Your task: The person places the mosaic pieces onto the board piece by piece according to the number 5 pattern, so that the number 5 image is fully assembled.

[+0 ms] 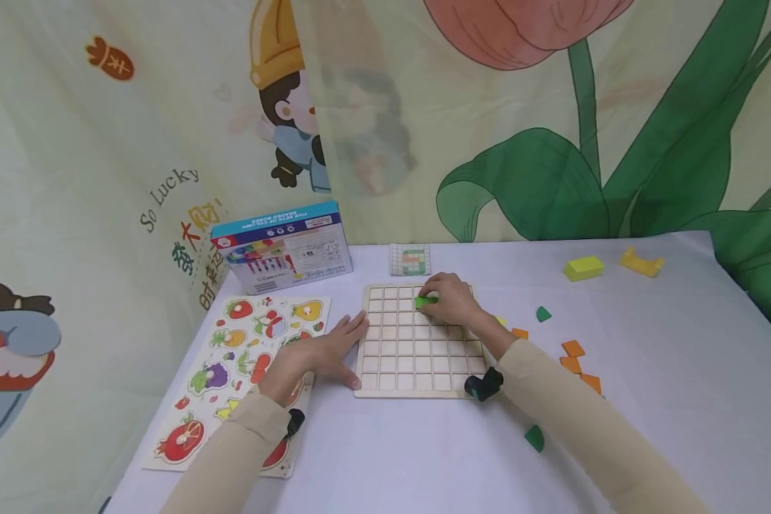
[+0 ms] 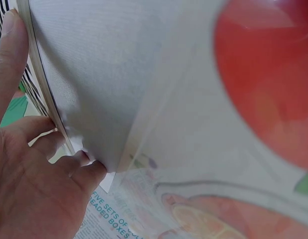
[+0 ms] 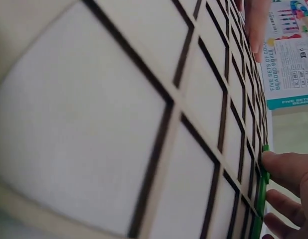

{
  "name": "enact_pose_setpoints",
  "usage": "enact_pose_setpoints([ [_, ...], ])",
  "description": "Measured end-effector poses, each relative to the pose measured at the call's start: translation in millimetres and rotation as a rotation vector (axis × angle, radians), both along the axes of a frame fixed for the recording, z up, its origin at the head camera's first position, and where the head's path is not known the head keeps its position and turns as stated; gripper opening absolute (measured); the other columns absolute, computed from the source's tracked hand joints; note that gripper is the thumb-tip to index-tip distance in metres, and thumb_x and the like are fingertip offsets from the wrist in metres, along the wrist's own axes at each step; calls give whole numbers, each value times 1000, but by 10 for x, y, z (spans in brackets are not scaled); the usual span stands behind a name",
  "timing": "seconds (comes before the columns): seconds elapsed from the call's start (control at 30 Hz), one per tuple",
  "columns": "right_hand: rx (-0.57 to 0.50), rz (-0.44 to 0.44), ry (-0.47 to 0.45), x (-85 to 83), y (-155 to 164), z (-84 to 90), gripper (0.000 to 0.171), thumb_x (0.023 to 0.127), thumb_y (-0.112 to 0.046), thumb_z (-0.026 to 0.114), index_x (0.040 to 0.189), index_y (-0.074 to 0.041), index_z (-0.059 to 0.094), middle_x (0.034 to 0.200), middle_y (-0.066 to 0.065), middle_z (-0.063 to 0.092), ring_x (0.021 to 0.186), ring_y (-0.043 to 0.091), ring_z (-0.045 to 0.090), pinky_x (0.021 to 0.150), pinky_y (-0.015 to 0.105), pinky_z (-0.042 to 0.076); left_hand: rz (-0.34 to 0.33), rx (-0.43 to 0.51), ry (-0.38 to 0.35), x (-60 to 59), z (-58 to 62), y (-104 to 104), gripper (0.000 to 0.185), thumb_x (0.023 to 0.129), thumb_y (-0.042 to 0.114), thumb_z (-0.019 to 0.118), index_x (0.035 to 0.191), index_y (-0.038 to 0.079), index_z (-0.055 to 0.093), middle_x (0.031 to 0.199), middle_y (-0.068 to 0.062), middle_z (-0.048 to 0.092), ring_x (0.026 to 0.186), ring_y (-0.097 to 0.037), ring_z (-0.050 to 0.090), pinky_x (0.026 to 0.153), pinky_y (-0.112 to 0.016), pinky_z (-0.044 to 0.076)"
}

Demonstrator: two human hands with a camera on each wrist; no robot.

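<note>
Head cam: my right hand (image 1: pixel 451 300) pinches a green tile (image 1: pixel 425 302) over the grid board's (image 1: pixel 417 371) top rows, left hand (image 1: pixel 324 355) flat against its edge so it won't slide.

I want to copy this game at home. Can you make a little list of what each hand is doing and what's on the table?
Right hand: pinches a green tile on the grid board
Left hand: flat, fingers against the board's left edge
Left of board: fruit puzzle
Behind: bead box, pattern card
Right: orange tiles, yellow blocks
</note>
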State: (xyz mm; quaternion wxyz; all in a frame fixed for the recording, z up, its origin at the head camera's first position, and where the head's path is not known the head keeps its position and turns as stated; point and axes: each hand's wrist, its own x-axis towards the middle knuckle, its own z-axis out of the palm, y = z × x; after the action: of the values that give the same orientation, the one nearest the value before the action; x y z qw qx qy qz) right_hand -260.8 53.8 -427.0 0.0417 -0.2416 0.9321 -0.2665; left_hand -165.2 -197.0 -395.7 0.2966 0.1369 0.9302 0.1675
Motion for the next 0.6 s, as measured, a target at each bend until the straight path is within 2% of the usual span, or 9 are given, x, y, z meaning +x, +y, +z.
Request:
enact_pose_setpoints([
  [0.27,-54,-7,-36,35,21,-36,27,89,-18,68,113,-6,71,134,19,53,129,42,43,106,56,38,9,2,-5,2,20,11,109,78,33,80,157,20,8,165,5,-8,152,-25,-7,121,-52,15],
  [0.43,-53,18,-13,39,42,-52,28,89,-17,68,115,-5,71,134,19,53,131,42,41,107,57,36,13,1,-4,-10,8,7,109,77,33,81,157,20,8,165,5,-7,153,-25,-7,121,-53,17],
  [0.6,-69,47,3,15,149,-37,36,89,-19,69,122,-5,66,136,20,52,134,43,37,108,62,30,16,1,-7,-22,-20,-2,109,77,34,81,157,21,8,165,5,-8,153,-25,-7,121,-53,17],
])
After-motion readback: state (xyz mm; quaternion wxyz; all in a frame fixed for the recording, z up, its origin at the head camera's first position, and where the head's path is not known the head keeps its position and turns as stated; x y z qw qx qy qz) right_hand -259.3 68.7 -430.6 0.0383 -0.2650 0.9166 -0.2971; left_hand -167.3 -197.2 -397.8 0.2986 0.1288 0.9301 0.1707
